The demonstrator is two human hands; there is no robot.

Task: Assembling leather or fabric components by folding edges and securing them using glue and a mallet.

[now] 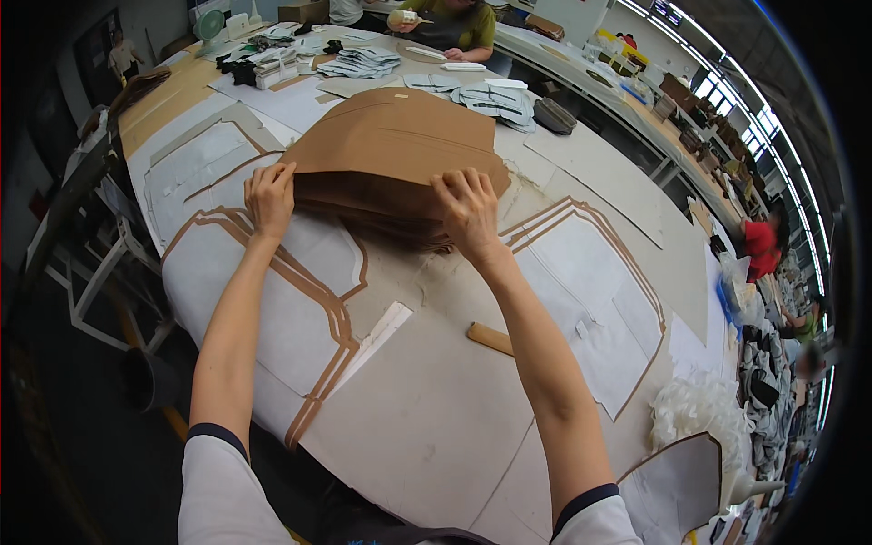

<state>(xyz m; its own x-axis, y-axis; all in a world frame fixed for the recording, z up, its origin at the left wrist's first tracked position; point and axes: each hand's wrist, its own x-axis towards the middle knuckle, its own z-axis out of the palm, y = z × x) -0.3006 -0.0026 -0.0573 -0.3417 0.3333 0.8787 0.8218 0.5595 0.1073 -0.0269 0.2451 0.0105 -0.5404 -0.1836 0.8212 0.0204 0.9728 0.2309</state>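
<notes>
**Both hands on a brown pattern stack**

A stack of brown cardboard pattern sheets sits at about 12 o'clock from the person, just above frame centre, on a big work table covered in pale board. The near edge of the stack is lifted, top sheets bowed up, loose lower layers showing under it.

Left hand — at the stack's 8 o'clock corner, fingers curled closed over the edge, gripping the sheets. Right hand — at the stack's 5 o'clock edge, fingers bent down over the top sheets, thumb side underneath hidden; it pinches that edge too. Both forearms come up from 6 o'clock, white sleeves with dark cuffs.

Around the stack: 2 white pattern shapes outlined in brown tape, one at 7 o'clock under the left arm, one at 4 o'clock right of the right arm. A small wooden block lies at 5 o'clock, just beside the right forearm, apart from the stack. Piles of grey cut pieces lie at 1 o'clock, well beyond the stack. Another person in an olive top works at the far 12 o'clock end.
</notes>
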